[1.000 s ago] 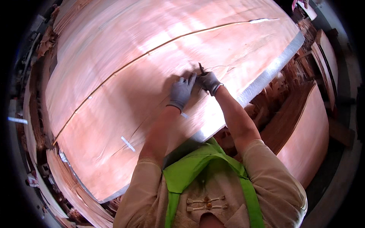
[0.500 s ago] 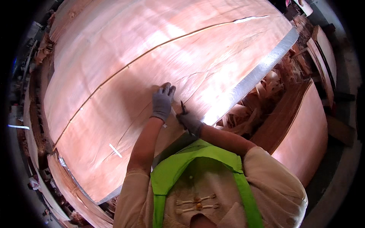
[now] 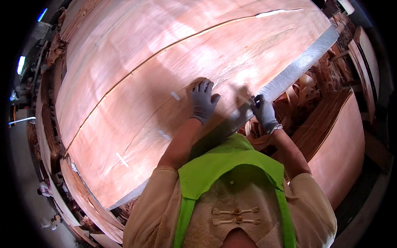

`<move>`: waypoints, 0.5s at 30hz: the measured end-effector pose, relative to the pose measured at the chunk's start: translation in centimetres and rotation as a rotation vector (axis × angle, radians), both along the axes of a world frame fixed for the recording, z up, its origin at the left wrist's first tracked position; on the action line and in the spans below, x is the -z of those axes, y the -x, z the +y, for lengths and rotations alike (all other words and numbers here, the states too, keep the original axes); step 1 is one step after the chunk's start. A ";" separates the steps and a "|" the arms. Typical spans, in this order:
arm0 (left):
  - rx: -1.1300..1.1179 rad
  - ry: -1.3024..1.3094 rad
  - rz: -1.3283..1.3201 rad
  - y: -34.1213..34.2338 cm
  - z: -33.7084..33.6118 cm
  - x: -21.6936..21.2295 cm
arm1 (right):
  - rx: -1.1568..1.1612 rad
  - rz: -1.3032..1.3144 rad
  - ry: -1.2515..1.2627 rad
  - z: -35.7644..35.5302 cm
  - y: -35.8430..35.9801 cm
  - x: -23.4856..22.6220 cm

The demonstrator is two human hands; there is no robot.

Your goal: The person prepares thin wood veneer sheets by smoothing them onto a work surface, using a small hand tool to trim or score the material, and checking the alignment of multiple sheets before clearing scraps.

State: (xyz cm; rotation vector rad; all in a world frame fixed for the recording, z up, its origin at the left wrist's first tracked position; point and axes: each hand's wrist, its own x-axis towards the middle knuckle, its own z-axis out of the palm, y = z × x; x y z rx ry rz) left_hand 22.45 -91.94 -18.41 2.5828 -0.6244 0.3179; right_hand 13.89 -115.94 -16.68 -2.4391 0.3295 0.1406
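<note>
On desk (image 3: 307,58): wood sheet (image 3: 107,128). Across sheet, left-near to right-far: long seam (image 3: 132,73). On sheet, near side of seam: left hand (image 3: 203,100); to its left, three short strips (image 3: 175,96). Over desk's near edge, right: right hand (image 3: 264,113), small tool (image 3: 259,100) within. Right, past edge: scraps (image 3: 304,93), then stacked sheets (image 3: 339,153). Left, past desk: second sheet stack (image 3: 80,194).

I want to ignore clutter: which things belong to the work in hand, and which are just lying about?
Likely in use: wood sheet under left hand, white strips, dark object in right hand.

Likely lying about: curled scraps, wood stack at right.
</note>
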 end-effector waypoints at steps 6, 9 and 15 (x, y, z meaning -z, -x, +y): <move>0.014 0.087 -0.059 -0.3 -0.3 1.2 | -0.191 -0.075 0.033 0.6 -5.3 -2.1; 0.009 0.110 -0.066 -0.5 -0.1 1.8 | -0.311 -0.182 0.077 1.3 -7.2 -2.3; 0.033 0.127 -0.067 -0.5 0.1 0.9 | -0.396 -0.178 0.131 1.3 -9.6 -1.0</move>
